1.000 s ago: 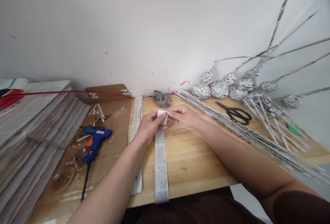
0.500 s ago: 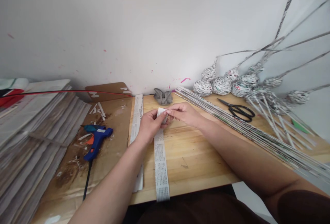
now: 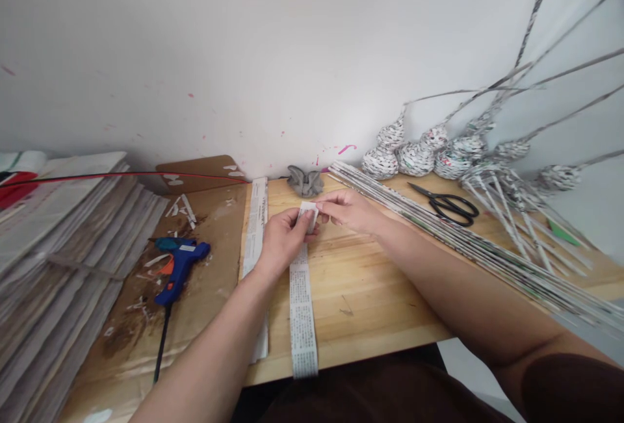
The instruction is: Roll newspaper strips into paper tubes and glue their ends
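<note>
A long newspaper strip (image 3: 303,316) runs up the wooden table from its front edge, where its lower end hangs over. My left hand (image 3: 285,234) is closed on the strip's upper end, thumb pressed on top of the paper. At the raised corner of that same end, my right hand (image 3: 346,210) pinches the paper between thumb and fingers. Some of the fingertips are hidden behind the strip. Just beyond my hands lies a crumpled grey cloth-like piece (image 3: 305,181). A stack of flat newspaper strips (image 3: 254,228) lies left of my left hand.
A blue glue gun (image 3: 182,267) and paper scraps lie on stained cardboard (image 3: 214,280). Bundled newspapers (image 3: 63,267) are stacked far left. On the right are rolled paper sticks (image 3: 439,238), black scissors (image 3: 451,207) and several woven paper gourds (image 3: 380,162) against the wall.
The view has shifted slightly. My right fingers have moved a little at the strip's upper corner, and more of that paper end now shows. Both hands stay on the strip.
</note>
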`<state>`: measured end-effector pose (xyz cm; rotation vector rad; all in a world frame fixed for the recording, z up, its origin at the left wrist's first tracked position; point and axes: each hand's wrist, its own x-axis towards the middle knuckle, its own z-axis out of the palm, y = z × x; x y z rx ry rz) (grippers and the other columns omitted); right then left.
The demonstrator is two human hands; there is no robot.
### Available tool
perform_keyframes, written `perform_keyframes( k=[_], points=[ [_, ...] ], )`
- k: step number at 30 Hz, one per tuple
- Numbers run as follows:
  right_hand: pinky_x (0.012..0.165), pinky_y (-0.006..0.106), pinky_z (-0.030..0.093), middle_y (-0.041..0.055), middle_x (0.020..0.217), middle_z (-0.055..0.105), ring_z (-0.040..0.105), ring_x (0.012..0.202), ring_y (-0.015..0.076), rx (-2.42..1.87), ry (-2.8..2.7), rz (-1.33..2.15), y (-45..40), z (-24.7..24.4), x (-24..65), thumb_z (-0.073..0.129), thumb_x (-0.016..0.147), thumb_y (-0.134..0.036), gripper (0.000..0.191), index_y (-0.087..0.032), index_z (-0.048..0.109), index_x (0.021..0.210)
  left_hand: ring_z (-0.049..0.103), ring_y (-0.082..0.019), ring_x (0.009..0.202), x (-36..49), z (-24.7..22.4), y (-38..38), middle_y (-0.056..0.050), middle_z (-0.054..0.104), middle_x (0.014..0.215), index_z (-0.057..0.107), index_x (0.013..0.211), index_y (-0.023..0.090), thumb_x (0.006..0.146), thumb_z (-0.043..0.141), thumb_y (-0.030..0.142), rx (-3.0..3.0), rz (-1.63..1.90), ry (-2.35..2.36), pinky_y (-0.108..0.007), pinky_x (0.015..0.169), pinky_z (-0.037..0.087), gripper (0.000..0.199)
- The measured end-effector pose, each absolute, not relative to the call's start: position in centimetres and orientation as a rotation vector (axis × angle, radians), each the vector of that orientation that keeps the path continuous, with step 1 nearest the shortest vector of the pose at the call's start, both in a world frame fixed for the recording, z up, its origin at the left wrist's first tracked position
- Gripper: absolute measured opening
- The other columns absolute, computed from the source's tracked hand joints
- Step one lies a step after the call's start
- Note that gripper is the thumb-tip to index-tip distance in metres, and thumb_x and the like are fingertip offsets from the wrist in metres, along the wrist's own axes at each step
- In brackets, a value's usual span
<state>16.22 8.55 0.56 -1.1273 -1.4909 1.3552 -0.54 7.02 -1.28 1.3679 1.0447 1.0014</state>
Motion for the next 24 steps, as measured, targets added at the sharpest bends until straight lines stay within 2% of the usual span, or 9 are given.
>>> perform_keyframes(
  k=[8, 18, 24],
  points=[
    [0.043, 0.020, 0.028, 0.0003, 0.056, 0.059, 0.048, 0.049, 0.0073, -1.180, -1.385, 1.345, 8.38, 0.65, 16.07, 0.067, 0.075, -0.033, 0.025, -0.010, 0.072, 0.082, 0.067, -0.020, 0.069, -0.39, -1.44, 7.01, -0.006, 0.070, 0.075, 0.068, 0.085, 0.015, 0.075, 0.065, 0.051, 1.364, 0.978, 1.056, -0.031, 0.062, 0.056, 0.038],
    [0.046, 0.022, 0.032, -0.0006, 0.054, 0.058, 0.046, 0.048, 0.0073, -1.156, -1.389, 1.279, 8.42, 0.02, 15.89, 0.071, 0.072, -0.039, 0.028, -0.011, 0.071, 0.075, 0.066, -0.020, 0.069, -0.17, -1.47, 6.68, -0.006, 0.070, 0.073, 0.068, 0.086, 0.016, 0.077, 0.063, 0.049, 1.388, 0.953, 1.077, -0.030, 0.061, 0.056, 0.035],
    [0.041, 0.020, 0.026, 0.0018, 0.064, 0.059, 0.052, 0.054, 0.0086, -1.075, -1.312, 1.486, 8.68, 0.37, 16.66, 0.068, 0.073, -0.051, 0.039, -0.013, 0.065, 0.071, 0.066, -0.018, 0.064, -0.16, -0.96, 6.71, -0.006, 0.070, 0.072, 0.069, 0.090, 0.014, 0.073, 0.069, 0.047, 1.247, 0.952, 1.056, -0.030, 0.059, 0.055, 0.037]
  ],
)
